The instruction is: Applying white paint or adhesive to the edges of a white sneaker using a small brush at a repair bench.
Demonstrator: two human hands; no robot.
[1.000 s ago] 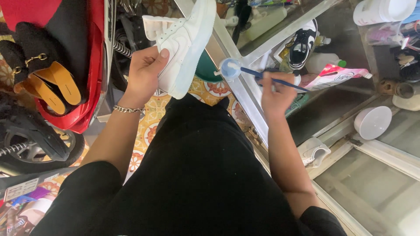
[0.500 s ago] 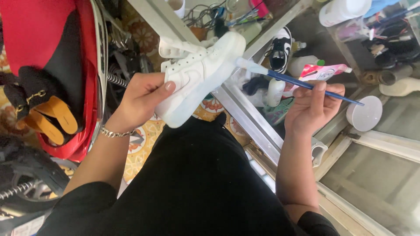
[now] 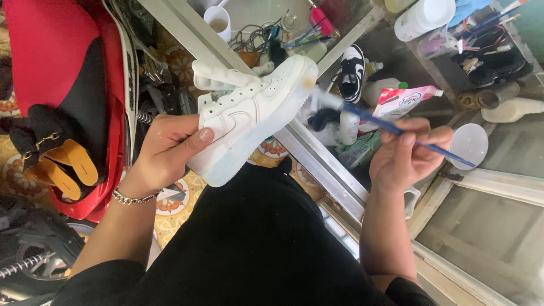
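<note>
Over glass case w/ bottles, left hand [image 3: 170,148] grip clasping white sneaker [image 3: 249,116], right hand [image 3: 405,154] pinching brush [image 3: 391,127]

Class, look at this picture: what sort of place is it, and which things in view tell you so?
Probably a small shoe cleaning or repair stall. A left hand holds a white sneaker, a right hand holds a blue-handled brush at its toe, and a glass cabinet holds another shoe and bottles.

sneaker [image 3: 249,116]: tipped flatter | brush [image 3: 396,129]: tip now at toe sole edge
</note>
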